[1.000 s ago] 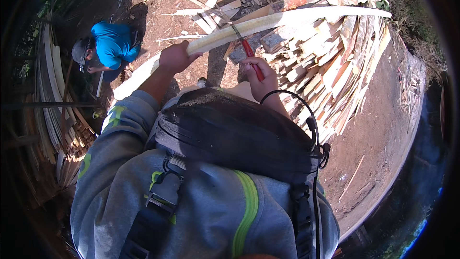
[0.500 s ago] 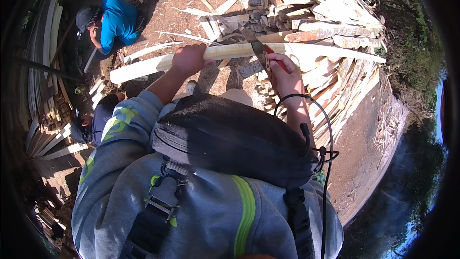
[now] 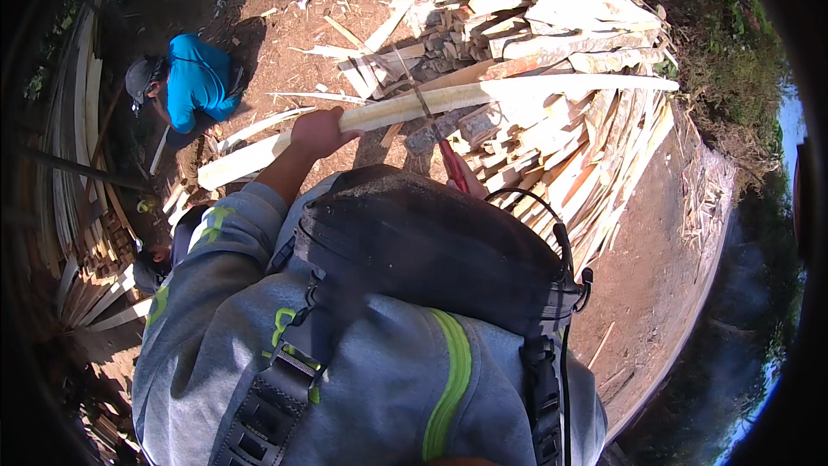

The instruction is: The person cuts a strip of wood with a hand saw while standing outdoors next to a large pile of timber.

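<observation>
A long pale wooden plank (image 3: 448,100) stretches across in front of me, bowed by the lens. My left hand (image 3: 321,132) is closed over it left of its middle, with the thumb lying along the near side. My right hand (image 3: 473,185) grips the red handle of a handsaw (image 3: 422,100), and the black bag on my chest hides most of that hand. The saw's narrow blade lies across the plank, its tip pointing away from me. Whether its teeth have entered the wood cannot be made out.
A large pile of split slats (image 3: 569,155) spreads beyond the plank and to the right. Far left, a person in a blue shirt (image 3: 197,82) bends low; another person (image 3: 164,255) is nearer, partly behind my sleeve. Stacked boards (image 3: 73,121) line the left side.
My right hand has pulled the saw back toward me, partly behind the bag, and the blade now lies farther left across the plank. My left hand keeps its hold.
</observation>
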Demonstrator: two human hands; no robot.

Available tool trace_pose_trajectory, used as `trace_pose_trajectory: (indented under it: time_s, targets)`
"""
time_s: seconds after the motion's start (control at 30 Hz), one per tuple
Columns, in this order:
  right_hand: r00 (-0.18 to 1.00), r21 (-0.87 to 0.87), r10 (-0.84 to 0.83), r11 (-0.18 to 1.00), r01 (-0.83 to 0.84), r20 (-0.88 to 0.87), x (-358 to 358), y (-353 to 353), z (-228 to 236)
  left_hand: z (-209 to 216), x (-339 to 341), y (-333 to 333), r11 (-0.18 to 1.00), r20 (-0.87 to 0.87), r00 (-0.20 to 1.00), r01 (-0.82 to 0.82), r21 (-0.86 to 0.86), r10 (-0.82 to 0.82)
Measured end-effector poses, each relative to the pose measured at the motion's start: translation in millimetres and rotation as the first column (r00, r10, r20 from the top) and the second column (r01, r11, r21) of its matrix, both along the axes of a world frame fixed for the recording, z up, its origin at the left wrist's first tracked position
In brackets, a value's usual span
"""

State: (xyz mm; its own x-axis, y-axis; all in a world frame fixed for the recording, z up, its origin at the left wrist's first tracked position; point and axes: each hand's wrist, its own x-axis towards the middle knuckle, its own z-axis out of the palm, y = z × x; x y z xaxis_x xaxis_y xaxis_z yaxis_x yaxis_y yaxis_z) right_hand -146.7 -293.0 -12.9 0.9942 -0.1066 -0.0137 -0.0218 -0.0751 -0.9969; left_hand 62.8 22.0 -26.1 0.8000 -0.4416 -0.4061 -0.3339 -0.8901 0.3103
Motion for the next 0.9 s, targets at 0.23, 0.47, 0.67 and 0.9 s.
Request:
trace_pose_trajectory:
  time_s: [0.23,0.47,0.67,0.9]
  targets:
    - [0.954,-0.095,-0.194,0.98,0.176,-0.229,102.2,53.1,91.5,-13.8,-5.6,18.6,0.997,0.218,0.976,0.041,-0.066,-0.025]
    - [0.944,-0.028,-0.235,0.972,0.235,-0.232,109.5,35.6,49.5,-2.6,-7.0,7.4,0.999,0.108,0.994,0.0,-0.042,0.005]
    - [0.934,-0.082,-0.267,0.963,0.255,-0.235,22.9,39.0,98.5,3.3,-5.8,5.1,0.999,0.112,0.993,-0.029,-0.031,0.032]
    - [0.954,-0.219,-0.148,0.971,0.091,-0.259,80.0,53.5,95.7,-14.0,-7.7,12.2,0.997,0.229,0.973,0.045,-0.06,-0.031]
